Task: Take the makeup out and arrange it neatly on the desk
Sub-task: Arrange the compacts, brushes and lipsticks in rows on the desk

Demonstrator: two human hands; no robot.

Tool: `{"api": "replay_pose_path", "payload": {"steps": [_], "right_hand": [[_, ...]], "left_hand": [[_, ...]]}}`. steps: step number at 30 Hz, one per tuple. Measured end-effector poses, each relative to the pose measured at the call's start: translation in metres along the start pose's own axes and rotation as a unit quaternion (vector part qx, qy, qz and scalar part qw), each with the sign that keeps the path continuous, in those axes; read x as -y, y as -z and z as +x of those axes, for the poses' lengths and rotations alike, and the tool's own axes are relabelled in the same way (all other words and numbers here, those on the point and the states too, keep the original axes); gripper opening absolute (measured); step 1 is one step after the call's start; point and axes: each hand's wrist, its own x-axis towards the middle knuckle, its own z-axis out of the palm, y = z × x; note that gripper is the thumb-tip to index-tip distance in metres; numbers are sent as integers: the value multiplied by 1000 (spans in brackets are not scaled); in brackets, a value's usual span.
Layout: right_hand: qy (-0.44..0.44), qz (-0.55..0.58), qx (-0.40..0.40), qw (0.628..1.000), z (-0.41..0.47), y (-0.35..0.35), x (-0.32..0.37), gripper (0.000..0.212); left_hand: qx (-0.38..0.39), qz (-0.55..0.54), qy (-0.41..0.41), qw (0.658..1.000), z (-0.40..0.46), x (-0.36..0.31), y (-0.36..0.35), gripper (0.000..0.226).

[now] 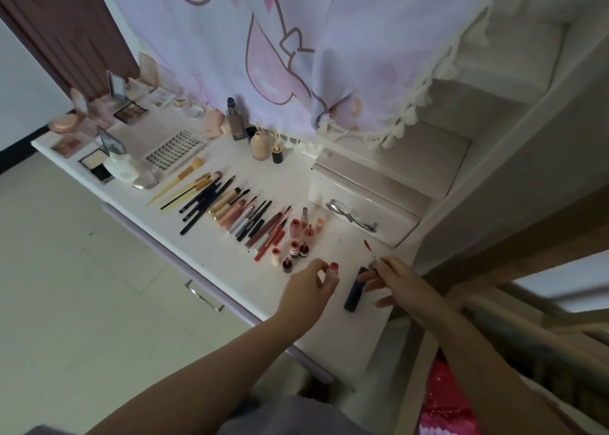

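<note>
From the head camera, a white desk (204, 253) is seen running diagonally, with makeup laid out along it. The left hand (308, 289) is held over the near end of the desk, its thumb and fingers pinched around a small red-topped lip tube (333, 268), which is gripped at the fingertips. The right hand (393, 278) is held just to the right of it; a thin applicator wand (369, 251) with a red tip is pinched between its thumb and forefinger and is pointed up and away from the fingers, while the remaining fingers are loosely spread. A dark tube (355, 290) is lying on the desk between the two hands, its upper end touching or just under the right fingers; whether it is gripped cannot be told. Just beyond the left fingertips, a cluster of small red and peach bottles (298, 240) is stood upright. Farther out from the fingers, a row of pencils and lip sticks (260, 225) is set side by side, then a row of brushes (197, 192). Well beyond those, a lash tray (174, 149), compacts and palettes (130, 111) are arranged. A small drawer unit (369, 200) is placed beyond the right fingers, beneath a hanging patterned cloth (296, 39).
</note>
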Motion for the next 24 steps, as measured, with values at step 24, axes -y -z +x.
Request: {"api": "replay_pose_path", "payload": {"steps": [24], "right_hand": [[128, -305, -120, 936, 82, -14, -41, 38]], "left_hand": [[-49, -73, 111, 990, 42, 6, -42, 26]]}}
